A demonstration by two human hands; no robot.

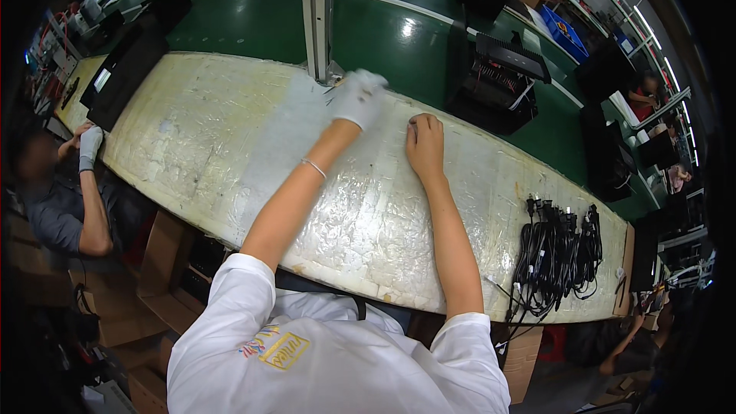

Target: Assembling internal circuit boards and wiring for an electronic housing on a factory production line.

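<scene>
A white short-sleeved shirt [337,376] is filling the near side, its wearer's forearms [287,203] stretching across the worktop [230,146], whose pale, crinkled film is glinting. The left hand [359,100], in a white glove [356,111], is blurring by the far edge, just beside the foot of an upright metal post [317,15]; whether its fingers are gripping anything, I cannot tell. The bare right hand [426,144] is resting near that edge, fingers curling narrowly together. Thin, tangled black cables [553,253] are lying toward the right end.
</scene>
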